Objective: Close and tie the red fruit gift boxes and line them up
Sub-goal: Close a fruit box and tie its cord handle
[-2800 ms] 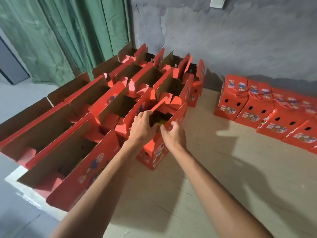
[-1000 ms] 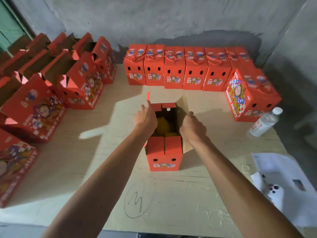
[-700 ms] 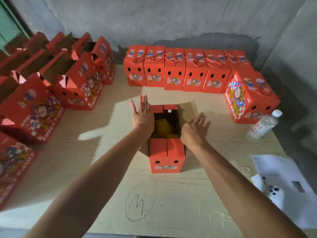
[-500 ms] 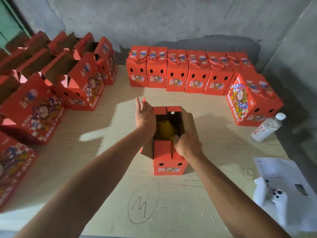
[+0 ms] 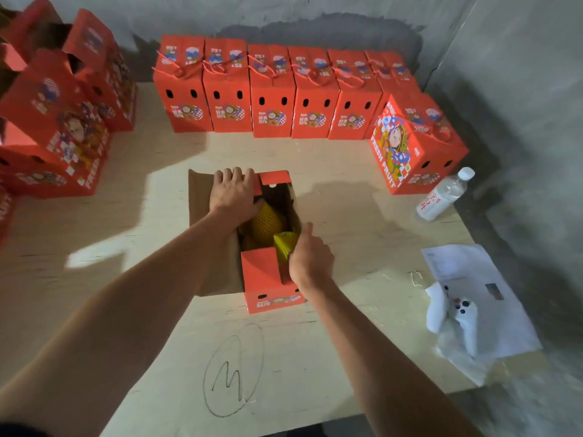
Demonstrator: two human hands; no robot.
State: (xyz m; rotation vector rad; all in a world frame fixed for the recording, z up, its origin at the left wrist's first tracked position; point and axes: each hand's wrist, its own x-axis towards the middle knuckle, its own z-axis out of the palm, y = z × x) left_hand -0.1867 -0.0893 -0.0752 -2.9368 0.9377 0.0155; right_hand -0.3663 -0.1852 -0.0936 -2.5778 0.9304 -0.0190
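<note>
An open red gift box (image 5: 271, 298) stands in the middle of the plywood table (image 5: 347, 216), with yellow net-wrapped fruit (image 5: 268, 222) showing inside. Its long left flap (image 5: 202, 216) lies spread out to the left, brown side up. My left hand (image 5: 232, 192) rests palm down across that flap's far end and the far end flap. My right hand (image 5: 310, 260) grips the box at its near right corner, fingers curled inward and thumb raised. A row of closed, tied red boxes (image 5: 271, 93) lines the back wall.
One more closed box (image 5: 416, 143) stands turned at the right end of the row. Open red boxes (image 5: 63, 121) crowd the left side. A water bottle (image 5: 441, 197), a paper sheet (image 5: 457, 266) and a white cloth (image 5: 454, 313) lie at the right.
The box came from the open stack to the table's middle. In the last half second the left flap dropped outward under my left hand, and my right hand slid toward the near right corner.
</note>
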